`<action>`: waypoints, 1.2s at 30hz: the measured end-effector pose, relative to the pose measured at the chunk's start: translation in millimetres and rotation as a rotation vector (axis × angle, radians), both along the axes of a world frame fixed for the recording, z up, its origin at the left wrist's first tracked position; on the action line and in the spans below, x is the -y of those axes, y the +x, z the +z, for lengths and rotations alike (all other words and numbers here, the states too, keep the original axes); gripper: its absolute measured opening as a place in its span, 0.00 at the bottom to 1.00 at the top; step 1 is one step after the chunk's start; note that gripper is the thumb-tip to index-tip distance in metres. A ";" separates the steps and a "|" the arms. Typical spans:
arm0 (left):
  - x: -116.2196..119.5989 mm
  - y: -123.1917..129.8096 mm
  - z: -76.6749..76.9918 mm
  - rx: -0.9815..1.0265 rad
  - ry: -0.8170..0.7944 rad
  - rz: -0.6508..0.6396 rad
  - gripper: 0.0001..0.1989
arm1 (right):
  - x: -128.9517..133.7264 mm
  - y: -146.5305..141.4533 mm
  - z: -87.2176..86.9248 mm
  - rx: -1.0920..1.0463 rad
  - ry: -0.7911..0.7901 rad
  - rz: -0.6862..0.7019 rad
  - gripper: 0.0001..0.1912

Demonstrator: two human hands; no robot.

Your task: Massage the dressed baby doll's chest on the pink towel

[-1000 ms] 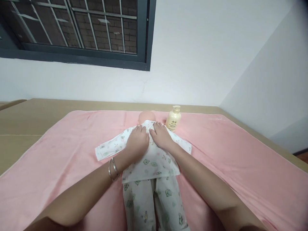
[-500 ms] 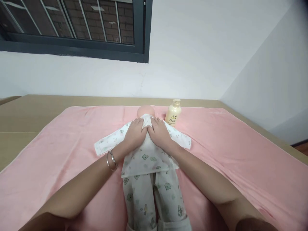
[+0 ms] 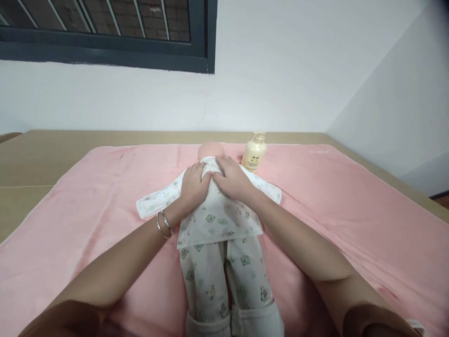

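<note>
Both the left hand (image 3: 194, 185) and right hand (image 3: 234, 178) are resting on the doll (image 3: 210, 149), fingers together, thumbs spread. It is lying on the blanket (image 3: 336, 196); shirt (image 3: 217, 213) and trousers (image 3: 245, 276) are already covering it; what remains is not showing.

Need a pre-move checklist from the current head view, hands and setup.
1. Left hand on the printed shirt: ok, on its upper part.
2. Right hand on the shirt: ok, beside the left.
3. Cloth gripped or only pressed: cannot tell, palms hidden.
4. Left wrist free of bangles: not ok, two worn.
5. Pump bottle upright: ok, standing beside the doll's head.
6. Pink blanket free of creases: not ok, creases show.
</note>
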State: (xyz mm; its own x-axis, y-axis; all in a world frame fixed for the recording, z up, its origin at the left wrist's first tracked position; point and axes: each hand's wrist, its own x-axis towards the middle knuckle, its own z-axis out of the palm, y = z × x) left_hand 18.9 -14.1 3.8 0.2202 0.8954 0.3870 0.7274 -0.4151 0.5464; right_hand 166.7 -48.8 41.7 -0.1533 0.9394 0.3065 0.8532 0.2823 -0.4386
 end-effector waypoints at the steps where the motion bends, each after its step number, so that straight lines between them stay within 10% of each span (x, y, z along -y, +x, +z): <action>1: 0.2 0.0 0.3 0.010 -0.005 -0.006 0.24 | 2.1 -0.2 2.6 -0.024 0.031 -0.004 0.29; 31: -4.5 1.0 -1.4 0.099 -0.055 -0.028 0.24 | 5.1 -4.6 -2.4 0.040 0.124 0.062 0.22; 36: -5.3 0.3 18.2 0.389 -0.159 -0.089 0.25 | -10.0 40.8 37.8 -0.048 0.281 -0.015 0.25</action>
State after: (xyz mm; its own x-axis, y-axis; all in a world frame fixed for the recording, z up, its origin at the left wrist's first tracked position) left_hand 19.2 -8.8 22.0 0.1645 0.9347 0.3151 0.4195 -0.3554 0.8353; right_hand 207.5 -38.8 79.6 -0.1196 0.8186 0.5618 0.8385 0.3863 -0.3844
